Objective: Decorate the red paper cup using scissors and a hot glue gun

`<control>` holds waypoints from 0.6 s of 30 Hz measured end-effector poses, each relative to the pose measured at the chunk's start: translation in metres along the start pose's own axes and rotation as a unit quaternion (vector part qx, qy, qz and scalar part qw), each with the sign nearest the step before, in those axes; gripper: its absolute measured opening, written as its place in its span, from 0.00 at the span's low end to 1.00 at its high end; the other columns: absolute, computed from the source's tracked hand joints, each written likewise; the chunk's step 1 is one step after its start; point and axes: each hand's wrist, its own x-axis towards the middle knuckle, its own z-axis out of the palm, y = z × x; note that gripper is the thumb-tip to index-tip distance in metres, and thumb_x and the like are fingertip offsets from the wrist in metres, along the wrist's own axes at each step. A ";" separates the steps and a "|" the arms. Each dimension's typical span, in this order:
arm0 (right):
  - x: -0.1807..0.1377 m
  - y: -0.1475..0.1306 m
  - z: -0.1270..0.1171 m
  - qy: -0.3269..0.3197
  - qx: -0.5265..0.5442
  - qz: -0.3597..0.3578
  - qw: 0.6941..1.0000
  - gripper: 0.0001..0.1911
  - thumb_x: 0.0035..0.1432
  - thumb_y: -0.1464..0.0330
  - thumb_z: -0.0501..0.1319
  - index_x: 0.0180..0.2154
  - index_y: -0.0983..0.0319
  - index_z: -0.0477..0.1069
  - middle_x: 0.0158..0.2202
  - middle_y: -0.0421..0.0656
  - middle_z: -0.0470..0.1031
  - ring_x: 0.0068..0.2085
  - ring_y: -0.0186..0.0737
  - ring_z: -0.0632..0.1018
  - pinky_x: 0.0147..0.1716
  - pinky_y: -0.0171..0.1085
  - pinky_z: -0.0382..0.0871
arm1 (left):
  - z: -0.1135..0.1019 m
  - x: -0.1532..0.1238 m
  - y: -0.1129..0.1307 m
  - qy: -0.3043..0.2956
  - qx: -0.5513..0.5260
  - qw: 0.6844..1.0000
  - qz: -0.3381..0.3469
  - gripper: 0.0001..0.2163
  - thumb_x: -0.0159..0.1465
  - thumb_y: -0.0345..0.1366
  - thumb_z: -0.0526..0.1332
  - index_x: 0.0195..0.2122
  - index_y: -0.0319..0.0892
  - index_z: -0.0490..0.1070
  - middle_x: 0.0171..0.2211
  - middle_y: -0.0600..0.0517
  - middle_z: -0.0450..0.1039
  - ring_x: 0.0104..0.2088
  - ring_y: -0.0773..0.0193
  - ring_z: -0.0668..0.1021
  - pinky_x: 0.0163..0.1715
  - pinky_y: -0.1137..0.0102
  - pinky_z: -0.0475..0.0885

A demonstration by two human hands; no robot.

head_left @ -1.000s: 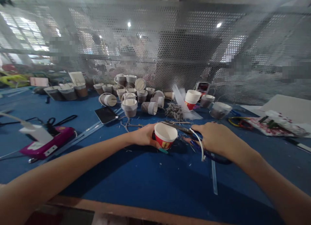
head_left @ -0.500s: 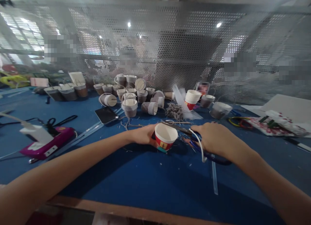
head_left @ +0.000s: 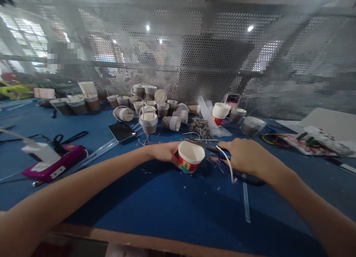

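Note:
My left hand (head_left: 167, 152) is wrapped round the far left side of a red and white paper cup (head_left: 191, 160), whose white open mouth faces up and toward me. Its fingertips are hidden behind the cup. To the right, my right hand (head_left: 244, 157) is closed on a pair of scissors (head_left: 209, 146) with dark blades and blue handles. The blades are parted and point left, the upper one reaching behind the cup's rim. A short white cord (head_left: 229, 165) hangs in a curve from the right hand's fingers, across the scissors' handles.
Several wrapped cups with handles (head_left: 148, 120) stand or lie at the back. Beside them are curled grey cord (head_left: 200, 127) and a stack of paper cups (head_left: 220, 112). A phone (head_left: 121, 131) and a purple power strip (head_left: 55, 164) lie left; a clear strip (head_left: 246, 201) lies in front.
The paper cup has shifted slightly right and turned a little in my left hand. My right hand and the scissors have hardly moved.

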 end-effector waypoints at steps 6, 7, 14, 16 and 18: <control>-0.001 0.001 0.004 0.026 -0.007 0.016 1.000 0.30 0.58 0.48 0.46 0.47 0.60 0.73 0.33 0.53 0.78 0.32 0.55 0.78 0.26 0.42 0.62 | 0.012 -0.004 -0.003 0.062 -0.040 0.997 0.014 0.36 0.42 0.28 0.73 0.53 0.42 0.61 0.49 0.44 0.71 0.51 0.53 0.73 0.50 0.58 0.67; -0.001 0.001 0.005 0.028 -0.007 0.017 0.999 0.30 0.58 0.48 0.45 0.46 0.60 0.73 0.33 0.54 0.78 0.33 0.55 0.78 0.27 0.43 0.62 | 0.016 -0.005 -0.004 0.088 -0.046 0.995 0.022 0.38 0.41 0.28 0.73 0.53 0.42 0.60 0.50 0.44 0.70 0.52 0.53 0.72 0.51 0.58 0.67; -0.006 0.001 0.005 0.025 -0.022 0.023 0.999 0.28 0.56 0.50 0.48 0.47 0.59 0.71 0.33 0.54 0.78 0.33 0.57 0.78 0.26 0.43 0.62 | 0.026 -0.004 -0.010 0.204 0.012 0.979 0.023 0.40 0.39 0.31 0.75 0.53 0.40 0.59 0.50 0.42 0.70 0.52 0.52 0.72 0.52 0.57 0.65; -0.006 0.000 0.004 0.019 -0.022 0.017 0.999 0.27 0.56 0.50 0.49 0.48 0.60 0.70 0.33 0.54 0.78 0.33 0.57 0.78 0.26 0.43 0.63 | 0.025 -0.004 -0.007 0.184 0.015 0.983 0.024 0.37 0.40 0.31 0.74 0.51 0.40 0.61 0.50 0.43 0.71 0.51 0.52 0.72 0.52 0.57 0.65; -0.006 -0.001 0.005 0.017 -0.019 0.012 1.000 0.29 0.56 0.49 0.49 0.48 0.62 0.70 0.34 0.54 0.78 0.34 0.57 0.78 0.27 0.43 0.63 | 0.024 -0.003 -0.004 0.159 0.003 0.987 0.022 0.34 0.42 0.30 0.73 0.50 0.39 0.62 0.49 0.43 0.71 0.50 0.53 0.73 0.50 0.58 0.67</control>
